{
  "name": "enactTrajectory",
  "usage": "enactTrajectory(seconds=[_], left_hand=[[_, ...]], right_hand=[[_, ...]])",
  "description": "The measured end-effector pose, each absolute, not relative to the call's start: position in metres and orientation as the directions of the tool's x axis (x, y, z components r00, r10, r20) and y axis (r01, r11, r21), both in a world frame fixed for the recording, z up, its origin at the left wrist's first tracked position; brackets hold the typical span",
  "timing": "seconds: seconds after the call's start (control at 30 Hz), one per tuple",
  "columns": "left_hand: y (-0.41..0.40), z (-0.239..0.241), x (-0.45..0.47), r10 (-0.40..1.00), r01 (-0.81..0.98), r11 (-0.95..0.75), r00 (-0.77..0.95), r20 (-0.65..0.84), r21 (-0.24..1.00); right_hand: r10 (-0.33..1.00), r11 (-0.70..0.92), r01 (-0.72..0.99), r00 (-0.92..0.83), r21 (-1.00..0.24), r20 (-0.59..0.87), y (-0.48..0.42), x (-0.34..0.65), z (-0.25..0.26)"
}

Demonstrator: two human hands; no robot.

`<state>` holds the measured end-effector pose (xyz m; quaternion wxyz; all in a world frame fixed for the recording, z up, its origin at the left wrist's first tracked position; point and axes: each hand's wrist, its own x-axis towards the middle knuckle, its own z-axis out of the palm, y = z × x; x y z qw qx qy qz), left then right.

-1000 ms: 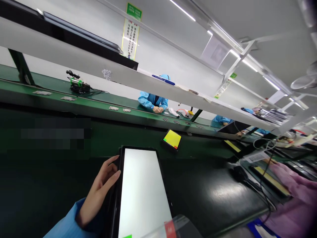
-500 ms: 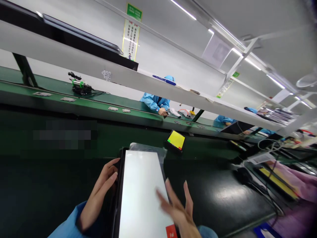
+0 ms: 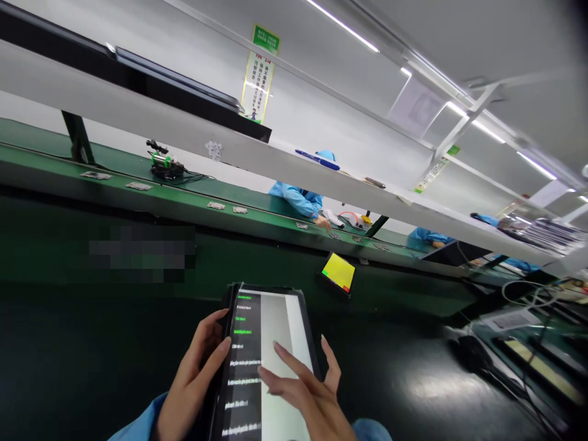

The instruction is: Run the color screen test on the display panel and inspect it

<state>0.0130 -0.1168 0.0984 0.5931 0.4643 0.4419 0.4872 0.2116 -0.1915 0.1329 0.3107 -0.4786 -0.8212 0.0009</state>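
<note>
A black tablet (image 3: 271, 318) lies on the dark green bench in front of me, its screen part black with green and white text lines, part white. My left hand (image 3: 195, 376) grips the tablet's left edge, thumb on the screen side. Spread flat over the lower screen, my right hand (image 3: 305, 392) has its fingertips touching or hovering just above the glass. Both wrists wear blue sleeves.
A small device with a yellow screen (image 3: 339, 272) sits farther back on the conveyor belt (image 3: 138, 257). Across the line, co-workers in blue coats (image 3: 298, 199) work under a white shelf (image 3: 184, 131). Cables and flat devices (image 3: 528, 355) lie to the right.
The tablet screen went from all white to a black text list beside white. My right hand came in and spread over the screen; the clear film at its top is gone.
</note>
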Motion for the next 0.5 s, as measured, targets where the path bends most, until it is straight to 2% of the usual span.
enactTrajectory(seconds=[0.13, 0.37, 0.43, 0.5], left_hand=[[-0.118, 0.098, 0.017, 0.992, -0.193, 0.086, 0.111, -0.066, 0.977], [-0.119, 0.094, 0.019, 0.991, -0.163, 0.104, 0.095, -0.089, 0.981], [-0.123, 0.098, 0.021, 0.994, -0.13, 0.096, 0.055, -0.09, 0.987], [-0.127, 0.106, 0.025, 0.997, -0.087, 0.077, -0.015, -0.079, 0.993]], right_hand=[[0.764, 0.618, 0.709, -0.439, -0.34, 0.472, -0.17, 0.217, 0.132], [0.756, 0.639, 0.729, -0.537, -0.244, 0.375, -0.156, 0.229, 0.143], [0.781, 0.593, 0.769, -0.478, -0.237, 0.401, -0.16, 0.236, 0.134], [0.836, 0.426, 0.87, -0.274, -0.248, 0.476, -0.167, 0.248, 0.116]])
